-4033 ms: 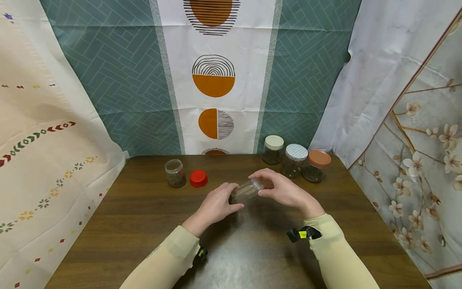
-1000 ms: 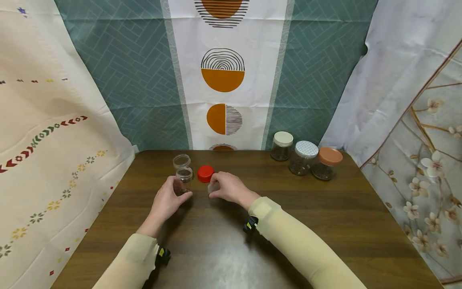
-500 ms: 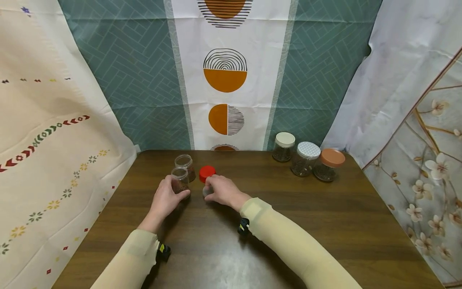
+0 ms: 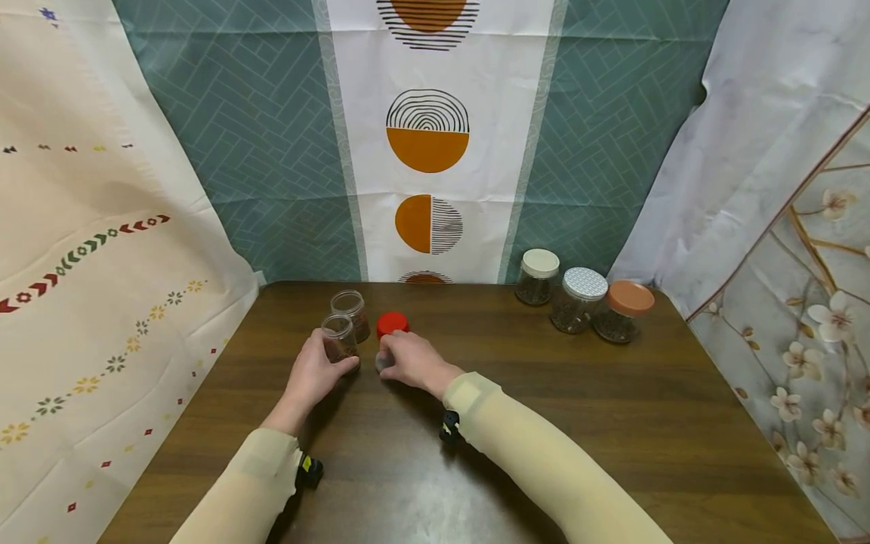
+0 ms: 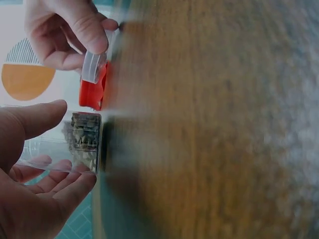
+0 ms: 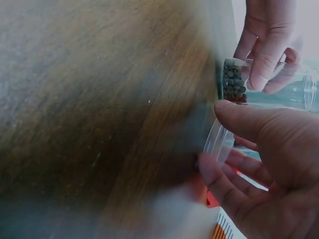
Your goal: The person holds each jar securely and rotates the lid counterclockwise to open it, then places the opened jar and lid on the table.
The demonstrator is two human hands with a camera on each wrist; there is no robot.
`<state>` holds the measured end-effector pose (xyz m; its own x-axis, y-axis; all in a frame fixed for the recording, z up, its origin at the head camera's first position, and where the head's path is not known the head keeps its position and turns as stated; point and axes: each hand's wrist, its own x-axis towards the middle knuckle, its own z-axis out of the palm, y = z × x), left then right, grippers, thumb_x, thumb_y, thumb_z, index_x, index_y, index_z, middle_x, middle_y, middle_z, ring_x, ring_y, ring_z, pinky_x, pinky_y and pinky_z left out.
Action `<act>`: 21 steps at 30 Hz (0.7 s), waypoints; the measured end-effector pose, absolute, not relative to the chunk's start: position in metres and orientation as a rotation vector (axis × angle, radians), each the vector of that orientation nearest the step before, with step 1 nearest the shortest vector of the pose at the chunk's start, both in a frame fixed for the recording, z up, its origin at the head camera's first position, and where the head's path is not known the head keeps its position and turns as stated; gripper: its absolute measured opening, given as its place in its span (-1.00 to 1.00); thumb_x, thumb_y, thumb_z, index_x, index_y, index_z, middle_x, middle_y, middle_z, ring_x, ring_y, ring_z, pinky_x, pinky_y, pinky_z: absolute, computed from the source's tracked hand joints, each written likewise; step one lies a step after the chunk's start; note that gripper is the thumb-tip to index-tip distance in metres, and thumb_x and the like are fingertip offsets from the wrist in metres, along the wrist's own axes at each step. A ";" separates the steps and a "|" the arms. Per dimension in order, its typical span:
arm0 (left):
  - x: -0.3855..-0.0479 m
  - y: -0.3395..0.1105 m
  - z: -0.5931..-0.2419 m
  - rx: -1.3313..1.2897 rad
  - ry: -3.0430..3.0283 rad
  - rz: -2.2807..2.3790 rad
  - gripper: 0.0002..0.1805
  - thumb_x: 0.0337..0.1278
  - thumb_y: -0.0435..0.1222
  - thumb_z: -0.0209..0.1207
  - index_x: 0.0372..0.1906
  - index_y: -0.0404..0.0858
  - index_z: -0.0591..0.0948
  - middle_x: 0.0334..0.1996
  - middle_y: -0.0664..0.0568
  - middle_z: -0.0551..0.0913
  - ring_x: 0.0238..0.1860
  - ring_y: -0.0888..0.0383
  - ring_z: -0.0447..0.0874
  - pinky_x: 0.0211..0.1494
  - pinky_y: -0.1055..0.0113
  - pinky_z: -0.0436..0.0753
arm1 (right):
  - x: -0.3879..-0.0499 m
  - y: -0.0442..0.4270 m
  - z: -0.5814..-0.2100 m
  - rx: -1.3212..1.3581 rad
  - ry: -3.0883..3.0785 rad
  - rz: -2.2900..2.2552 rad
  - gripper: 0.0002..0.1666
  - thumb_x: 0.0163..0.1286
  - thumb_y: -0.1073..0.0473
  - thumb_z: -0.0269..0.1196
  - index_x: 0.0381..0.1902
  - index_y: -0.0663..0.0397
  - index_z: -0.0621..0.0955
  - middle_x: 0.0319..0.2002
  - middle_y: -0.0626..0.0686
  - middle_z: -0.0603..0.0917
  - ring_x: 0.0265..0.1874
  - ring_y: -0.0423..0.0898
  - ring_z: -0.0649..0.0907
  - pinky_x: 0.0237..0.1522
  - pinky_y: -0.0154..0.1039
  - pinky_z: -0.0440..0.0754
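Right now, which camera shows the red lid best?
The head view: the red lid shows its round top, though the right hand partly hides it. The left wrist view shows its side, partly behind a clear lid; the right wrist, only a sliver.

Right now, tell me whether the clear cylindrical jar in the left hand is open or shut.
Open. The head view shows the jar uncovered on top, and the right hand holds a round, translucent lid apart from it.

Behind the far edge of the wood-grain desk [image 4: 394,446], teal herringbone curtain [image 4: 245,136] with white panel [image 4: 435,183] of orange circles [image 4: 428,151]; past the left edge, cream patterned cloth [image 4: 81,325]; past the right, blossom-printed cloth [image 4: 809,378]; pale desktop glare [image 4: 435,510].
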<state>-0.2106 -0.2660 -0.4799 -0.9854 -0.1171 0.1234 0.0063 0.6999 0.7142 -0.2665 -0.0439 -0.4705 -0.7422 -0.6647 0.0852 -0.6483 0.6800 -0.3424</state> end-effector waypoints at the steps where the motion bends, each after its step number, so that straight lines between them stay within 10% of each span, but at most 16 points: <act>1: -0.211 -0.266 -0.480 0.091 -2.750 -1.162 -0.41 0.32 -0.24 0.54 0.17 -0.36 0.41 0.00 -0.24 0.59 -0.03 -0.15 0.55 0.06 -0.03 0.51 | -0.267 -0.045 -0.471 -1.110 2.837 -0.545 -0.64 0.36 0.02 0.63 -0.10 -0.03 0.67 -0.15 -0.09 0.64 -0.13 -0.11 0.63 -0.01 -0.16 0.63; 21: -0.213 -0.265 -0.482 0.075 -2.752 -1.230 -0.29 0.32 -0.25 0.55 0.30 -0.40 0.34 0.05 -0.31 0.61 0.06 -0.21 0.58 0.14 -0.10 0.54 | -0.269 -0.049 -0.479 -1.079 2.849 -0.481 -0.61 0.37 -0.06 0.63 -0.10 -0.05 0.67 -0.13 -0.06 0.62 -0.02 -0.05 0.61 0.02 -0.16 0.62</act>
<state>-0.2130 -0.2646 -0.4824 -0.9908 -0.0965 0.0950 0.0064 0.6675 0.7446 -0.2689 -0.0494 -0.4793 -0.7537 -0.6548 0.0556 -0.6368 0.7068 -0.3080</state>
